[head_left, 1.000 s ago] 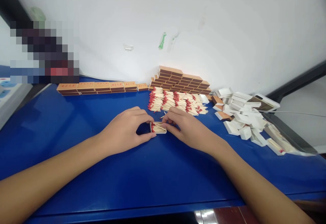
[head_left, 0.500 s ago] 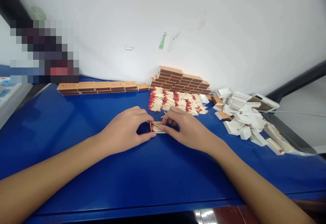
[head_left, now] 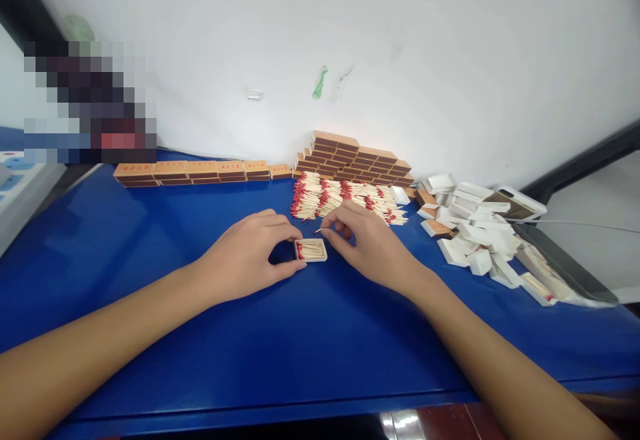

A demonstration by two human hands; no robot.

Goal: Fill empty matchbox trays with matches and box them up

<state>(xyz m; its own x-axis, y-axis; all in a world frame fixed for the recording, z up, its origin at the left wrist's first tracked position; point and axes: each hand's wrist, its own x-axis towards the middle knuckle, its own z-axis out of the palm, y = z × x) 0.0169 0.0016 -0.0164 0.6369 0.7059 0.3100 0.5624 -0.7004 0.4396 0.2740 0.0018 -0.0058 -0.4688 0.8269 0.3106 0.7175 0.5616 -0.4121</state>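
Observation:
A small white matchbox tray (head_left: 324,255) lies on the blue table, filled with red-tipped matches (head_left: 309,251). My left hand (head_left: 255,245) grips the tray's left end between thumb and forefinger. Just above the tray's right corner, my right hand (head_left: 361,235) is pinched on a single match (head_left: 318,231), whose red head sticks out to the left. Beyond that hand spreads a pile of loose matches (head_left: 307,197), laid in rows with the heads mostly to the left. The right hand hides part of the pile's near edge.
Against the wall stands a stepped stack of brown matchboxes (head_left: 357,159), with a row of closed matchboxes (head_left: 203,170) running left. To the right lies a heap of white trays (head_left: 473,217) beside a phone (head_left: 517,201). A power strip (head_left: 20,183) sits far left.
My right hand has lifted off the tray, moving slightly up and away, so the tray's right end and its matches now show. The left hand stays in place on the tray.

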